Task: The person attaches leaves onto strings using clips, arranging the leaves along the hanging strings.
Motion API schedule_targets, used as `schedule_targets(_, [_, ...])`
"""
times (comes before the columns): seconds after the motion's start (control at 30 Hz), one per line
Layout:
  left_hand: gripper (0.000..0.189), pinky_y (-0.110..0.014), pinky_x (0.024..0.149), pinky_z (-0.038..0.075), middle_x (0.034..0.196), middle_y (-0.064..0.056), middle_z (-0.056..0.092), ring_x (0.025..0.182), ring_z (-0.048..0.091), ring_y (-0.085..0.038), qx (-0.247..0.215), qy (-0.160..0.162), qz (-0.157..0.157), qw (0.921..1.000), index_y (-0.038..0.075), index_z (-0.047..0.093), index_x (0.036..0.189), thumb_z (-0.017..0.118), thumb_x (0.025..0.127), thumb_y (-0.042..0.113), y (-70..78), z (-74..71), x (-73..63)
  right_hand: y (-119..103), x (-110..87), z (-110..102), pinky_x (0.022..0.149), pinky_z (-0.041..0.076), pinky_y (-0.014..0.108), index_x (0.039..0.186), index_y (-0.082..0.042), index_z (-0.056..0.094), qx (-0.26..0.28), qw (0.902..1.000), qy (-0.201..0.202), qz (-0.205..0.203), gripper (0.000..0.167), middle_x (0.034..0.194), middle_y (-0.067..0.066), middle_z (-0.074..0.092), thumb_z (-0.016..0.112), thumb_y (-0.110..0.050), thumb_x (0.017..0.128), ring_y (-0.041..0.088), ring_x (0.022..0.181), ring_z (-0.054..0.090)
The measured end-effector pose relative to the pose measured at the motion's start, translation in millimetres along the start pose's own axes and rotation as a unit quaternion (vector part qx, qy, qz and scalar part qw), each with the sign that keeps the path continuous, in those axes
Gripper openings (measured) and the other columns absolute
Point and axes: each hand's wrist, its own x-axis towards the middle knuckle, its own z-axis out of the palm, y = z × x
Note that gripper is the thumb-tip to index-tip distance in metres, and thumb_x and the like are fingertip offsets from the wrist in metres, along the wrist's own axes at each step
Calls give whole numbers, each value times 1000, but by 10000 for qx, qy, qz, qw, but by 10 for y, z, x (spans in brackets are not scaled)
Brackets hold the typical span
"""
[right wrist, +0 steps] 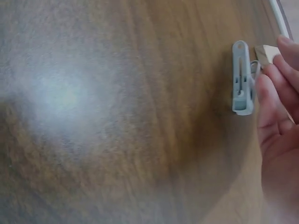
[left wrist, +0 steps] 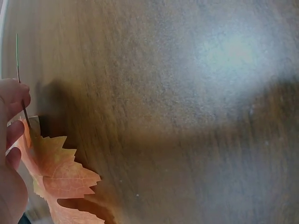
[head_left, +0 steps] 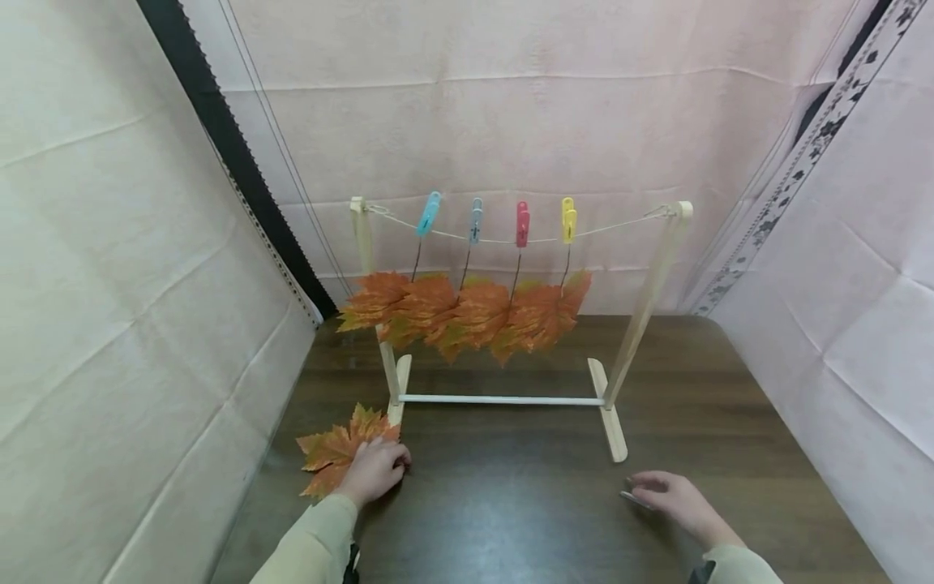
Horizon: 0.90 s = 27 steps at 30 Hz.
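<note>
An orange-green artificial maple leaf [head_left: 332, 454] lies at the left, by the rack's left foot. My left hand [head_left: 378, 470] is over its right side. In the left wrist view, the fingers pinch the thin stem [left wrist: 23, 105] of that leaf. At the right, my right hand [head_left: 674, 503] holds a pale grey clothespin [right wrist: 241, 79] at its curled fingertips, low above the table. The thumb's contact with the clothespin is hard to see. Behind the hands, several similar maple leaves [head_left: 477, 312] hang by their stems from a string.
A wooden rack [head_left: 635, 341] with a white crossbar [head_left: 503, 400] stands on the brown table [head_left: 503, 487]. Along its string [head_left: 613, 227] sit a light blue clothespin [head_left: 429, 212], a grey-blue one, a red one and a yellow clothespin [head_left: 568, 221]. Pale cloth walls surround the table.
</note>
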Motion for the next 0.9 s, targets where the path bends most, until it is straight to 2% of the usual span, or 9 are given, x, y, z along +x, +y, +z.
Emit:
schedule_targets(0.13, [5, -41, 73, 37, 81, 9, 63, 81, 52, -17, -36, 5, -6, 10000, 18, 70, 83, 72, 79, 15, 13, -19, 43, 31, -7, 22, 72, 47, 31, 115, -3, 63, -336, 9984, 443, -107, 46, 104, 10, 66, 75, -28, 79, 17, 89, 61])
schedule_targets(0.2, [3, -41, 72, 37, 81, 8, 64, 81, 52, -18, -44, 38, 59, 10000, 17, 71, 82, 72, 80, 17, 11, -30, 63, 32, -8, 35, 70, 46, 32, 115, -3, 63, -573, 9967, 543, -209, 48, 100, 8, 65, 77, -29, 77, 16, 85, 59])
schedule_targets(0.43, [4, -40, 75, 35, 80, 10, 62, 82, 52, -16, -142, 224, 59, 9996, 22, 70, 78, 73, 81, 23, -6, -74, 109, 27, 23, 108, 65, 43, 29, 115, -6, 63, -859, 9945, 477, -371, 50, 89, 2, 61, 78, -31, 74, 13, 76, 54])
schedule_targets(0.57, [4, -40, 73, 36, 79, 9, 63, 81, 53, -16, -176, 322, 57, 9993, 21, 70, 78, 72, 82, 21, 1, -97, 126, 67, 60, 160, 67, 43, 31, 113, -7, 64, -1014, 9927, 495, -421, 48, 92, 2, 61, 79, -29, 73, 13, 77, 54])
schedule_targets(0.7, [6, -39, 74, 36, 78, 10, 62, 80, 52, -16, -118, 373, 14, 9992, 23, 69, 77, 72, 82, 21, 2, -97, 133, 82, 103, 202, 71, 45, 35, 110, -7, 65, -1148, 9898, 552, -641, 46, 96, 3, 63, 80, -28, 71, 15, 82, 56])
schedule_targets(0.9, [7, -39, 73, 37, 77, 10, 62, 80, 53, -16, -88, 433, 18, 9990, 23, 69, 76, 72, 82, 21, 1, -107, 137, 21, 174, 227, 72, 47, 38, 101, -3, 67, -1583, 9808, 620, -954, 39, 93, 5, 62, 80, -25, 71, 19, 82, 57])
